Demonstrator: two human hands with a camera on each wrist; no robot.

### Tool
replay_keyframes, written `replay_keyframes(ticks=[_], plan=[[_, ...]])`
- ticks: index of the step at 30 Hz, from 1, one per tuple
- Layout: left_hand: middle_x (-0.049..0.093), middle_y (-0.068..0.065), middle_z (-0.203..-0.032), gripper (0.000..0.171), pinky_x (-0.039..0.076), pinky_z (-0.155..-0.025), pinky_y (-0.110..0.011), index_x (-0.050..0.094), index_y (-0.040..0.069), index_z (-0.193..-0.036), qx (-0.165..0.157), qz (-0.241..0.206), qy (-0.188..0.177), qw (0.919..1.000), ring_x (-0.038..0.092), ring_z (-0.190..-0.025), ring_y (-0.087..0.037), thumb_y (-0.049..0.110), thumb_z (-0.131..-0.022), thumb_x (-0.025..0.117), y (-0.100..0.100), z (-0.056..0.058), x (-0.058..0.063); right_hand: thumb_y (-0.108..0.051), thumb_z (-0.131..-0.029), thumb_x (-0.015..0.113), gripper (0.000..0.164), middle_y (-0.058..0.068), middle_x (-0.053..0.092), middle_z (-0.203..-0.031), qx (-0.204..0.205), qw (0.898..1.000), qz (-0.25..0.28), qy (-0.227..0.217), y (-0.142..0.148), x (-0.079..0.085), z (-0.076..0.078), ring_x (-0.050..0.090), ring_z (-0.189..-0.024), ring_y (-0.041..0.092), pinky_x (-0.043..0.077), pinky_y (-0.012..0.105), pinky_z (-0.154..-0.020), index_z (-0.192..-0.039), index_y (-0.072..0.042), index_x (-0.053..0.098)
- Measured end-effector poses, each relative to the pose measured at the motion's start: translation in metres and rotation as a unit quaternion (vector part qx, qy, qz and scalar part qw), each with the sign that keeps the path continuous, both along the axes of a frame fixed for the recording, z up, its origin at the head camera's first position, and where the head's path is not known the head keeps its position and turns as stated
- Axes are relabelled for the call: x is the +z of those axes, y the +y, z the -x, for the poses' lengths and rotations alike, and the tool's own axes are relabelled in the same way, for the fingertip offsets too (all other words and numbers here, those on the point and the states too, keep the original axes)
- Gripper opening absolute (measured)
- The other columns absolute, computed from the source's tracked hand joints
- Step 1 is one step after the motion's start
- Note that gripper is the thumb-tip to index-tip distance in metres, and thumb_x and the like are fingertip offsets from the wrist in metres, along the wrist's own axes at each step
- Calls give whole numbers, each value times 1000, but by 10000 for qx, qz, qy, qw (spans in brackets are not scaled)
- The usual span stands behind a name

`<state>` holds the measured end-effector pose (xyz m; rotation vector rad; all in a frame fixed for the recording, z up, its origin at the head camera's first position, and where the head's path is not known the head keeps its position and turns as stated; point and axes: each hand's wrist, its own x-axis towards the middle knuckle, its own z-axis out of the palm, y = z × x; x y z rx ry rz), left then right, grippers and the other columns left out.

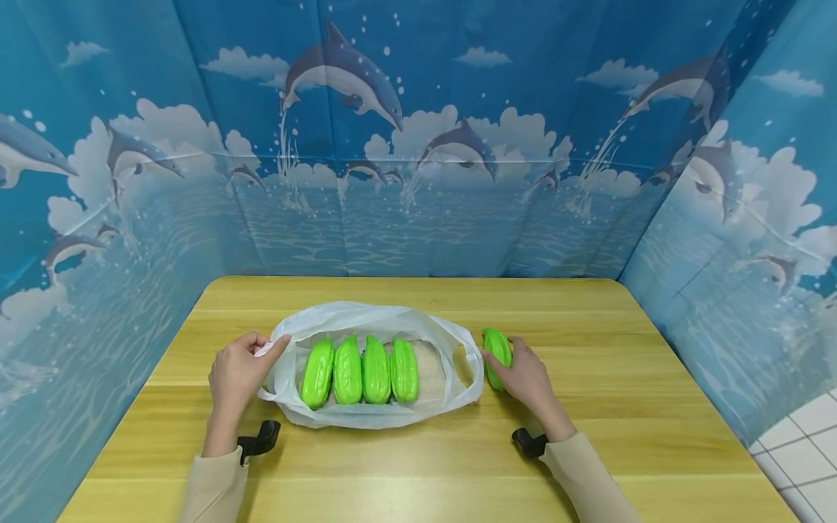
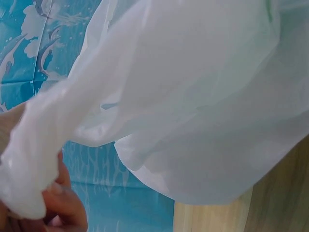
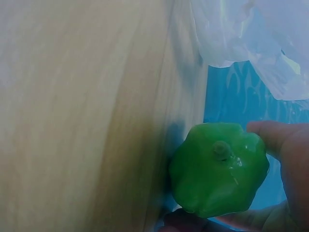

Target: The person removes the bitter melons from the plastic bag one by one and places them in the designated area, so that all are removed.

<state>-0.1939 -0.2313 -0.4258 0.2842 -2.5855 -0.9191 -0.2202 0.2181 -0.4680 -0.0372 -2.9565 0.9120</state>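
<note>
A white plastic bag (image 1: 366, 418) lies with its mouth wide open on the table. Several glossy green bitter melons (image 1: 348, 370) are side by side inside it. At the bag's left end, my left hand (image 1: 238, 370) pinches the gathered handle; the bunched plastic (image 2: 43, 145) runs between the fingers in the left wrist view. Just right of the bag, my right hand (image 1: 526, 374) grips another bitter melon (image 1: 498, 349) between thumb and fingers. The right wrist view shows this bitter melon (image 3: 219, 169) end on, with a stubby stem, close to the tabletop.
The wooden table (image 1: 418, 479) extends around the bag on all sides. A blue dolphin-print curtain (image 1: 418, 218) hangs along the back and both sides. White floor tiles (image 1: 801, 443) show at the lower right. Each wrist wears a black camera mount (image 1: 261, 438).
</note>
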Motion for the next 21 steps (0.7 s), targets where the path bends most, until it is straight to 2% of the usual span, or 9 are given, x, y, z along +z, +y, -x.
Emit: replay_keyframes(ticks=[14, 21], plan=[[50, -1, -61, 48, 32, -49, -33, 61, 12, -75, -16, -12, -34, 10000, 45, -53, -20, 59, -81, 65, 2, 0, 1, -53, -91, 55, 81, 34, 49, -121, -32, 9999, -83, 54, -2, 1, -2, 54, -102, 45, 44, 55, -80, -136, 11, 33], [50, -1, -60, 48, 32, -49, -33, 61, 12, -75, 1, 26, -14, 10000, 45, -53, -20, 60, -81, 64, 1, 1, -1, -53, -90, 57, 81, 32, 51, -117, -69, 9993, -24, 372, -2, 3, -1, 54, -100, 43, 45, 54, -79, -135, 11, 37]])
